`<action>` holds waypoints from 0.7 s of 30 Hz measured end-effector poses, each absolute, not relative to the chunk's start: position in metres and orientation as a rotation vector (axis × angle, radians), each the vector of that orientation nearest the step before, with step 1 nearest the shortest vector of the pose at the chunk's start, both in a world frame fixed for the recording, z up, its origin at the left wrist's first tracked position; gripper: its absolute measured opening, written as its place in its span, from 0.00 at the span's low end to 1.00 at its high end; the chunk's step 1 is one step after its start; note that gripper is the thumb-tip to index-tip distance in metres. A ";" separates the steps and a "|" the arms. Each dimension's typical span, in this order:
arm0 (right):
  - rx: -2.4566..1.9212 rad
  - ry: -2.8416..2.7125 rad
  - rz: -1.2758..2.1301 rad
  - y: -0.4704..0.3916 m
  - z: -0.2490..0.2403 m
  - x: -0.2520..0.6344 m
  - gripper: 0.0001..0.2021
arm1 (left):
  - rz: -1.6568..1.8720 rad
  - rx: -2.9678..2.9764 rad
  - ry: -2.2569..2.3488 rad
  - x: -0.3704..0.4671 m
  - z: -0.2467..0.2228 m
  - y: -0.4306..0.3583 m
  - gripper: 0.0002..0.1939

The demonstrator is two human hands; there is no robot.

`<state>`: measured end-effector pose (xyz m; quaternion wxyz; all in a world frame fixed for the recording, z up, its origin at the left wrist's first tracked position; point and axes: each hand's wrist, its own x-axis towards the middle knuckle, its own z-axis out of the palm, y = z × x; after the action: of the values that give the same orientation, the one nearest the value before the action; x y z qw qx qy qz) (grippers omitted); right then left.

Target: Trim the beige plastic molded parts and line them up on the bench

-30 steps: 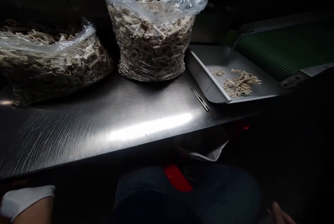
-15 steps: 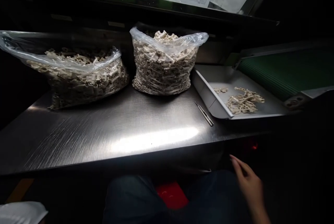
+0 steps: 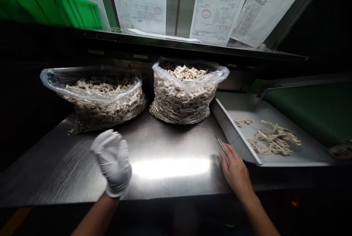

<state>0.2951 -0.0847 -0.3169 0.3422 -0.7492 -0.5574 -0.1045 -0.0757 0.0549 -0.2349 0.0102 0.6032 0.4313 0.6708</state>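
My left hand [image 3: 114, 162], in a white glove, is over the metal tabletop in front of the left bag. Its fingers are loosely bent, the thumb stands apart, and nothing shows in it. My bare right hand [image 3: 236, 171] closes on a pair of thin metal tweezers [image 3: 220, 143] beside the tray; their pointed end shows past the fingers, and the rear end is hidden by the hand. Two clear plastic bags, the left bag [image 3: 107, 109] and the right bag [image 3: 183, 100], stand open, full of small beige plastic parts.
At the right, a white tray [image 3: 239, 148] holds a small heap of beige parts [image 3: 275, 140]. A green conveyor belt [image 3: 313, 107] adjoins it. Behind the bags runs a dark shelf edge [image 3: 165, 43] with a green bin [image 3: 52, 8]; printed sheets [image 3: 140, 4] hang above.
The view has tilted upward. My left hand has come in over the table, and my right hand has moved up from beside my lap onto the tweezers, taking hold of them.
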 end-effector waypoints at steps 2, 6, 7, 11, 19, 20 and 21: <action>-2.028 -1.438 -0.307 -0.056 -0.325 0.310 0.23 | 2.138 2.038 1.175 -0.045 -0.221 0.058 0.12; -2.101 -1.442 -0.331 -0.028 -0.348 0.329 0.14 | 2.067 2.377 0.910 -0.013 -0.209 0.073 0.19; -2.102 -1.452 -0.332 -0.026 -0.352 0.331 0.12 | 2.022 2.432 0.881 -0.011 -0.212 0.080 0.19; -2.098 -1.491 -0.324 -0.034 -0.360 0.332 0.11 | 1.823 2.490 0.896 -0.012 -0.241 0.102 0.15; -2.113 -1.556 -0.218 -0.088 -0.350 0.326 0.14 | 1.515 2.438 0.674 0.005 -0.259 0.076 0.14; -2.109 -1.560 -0.207 -0.092 -0.348 0.323 0.14 | 1.492 2.437 0.645 0.007 -0.259 0.071 0.14; -2.103 -1.565 -0.194 -0.095 -0.344 0.320 0.14 | 1.477 2.436 0.620 0.009 -0.258 0.067 0.14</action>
<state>0.3198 -0.0955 -0.3439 0.2537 -0.7739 -0.5758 -0.0714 0.0086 0.0671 -0.2580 0.1126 0.8302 0.2114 0.5034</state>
